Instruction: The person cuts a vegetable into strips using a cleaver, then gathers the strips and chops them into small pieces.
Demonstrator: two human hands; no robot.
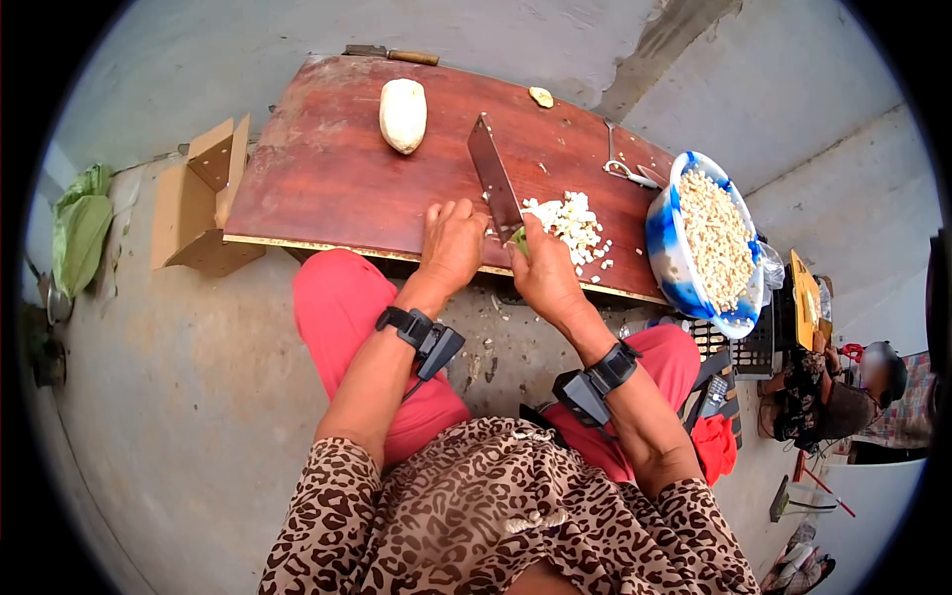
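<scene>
Cleaver (494, 178) handle hidden inside right hand (543, 273)

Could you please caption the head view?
Right hand holds cleaver over diced white pieces on red board; left hand rests beside.

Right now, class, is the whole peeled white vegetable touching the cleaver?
Apart. The head view shows the whole peeled vegetable lying farther back, with a stretch of bare red board plainly between it and the cleaver.

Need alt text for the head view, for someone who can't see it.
A person's right hand holds a cleaver over a red-brown board, the left hand pressed on the board beside the blade. By the blade lie diced white pieces; a blue-and-white bowl of them sits at right, a whole pale vegetable behind.
</scene>
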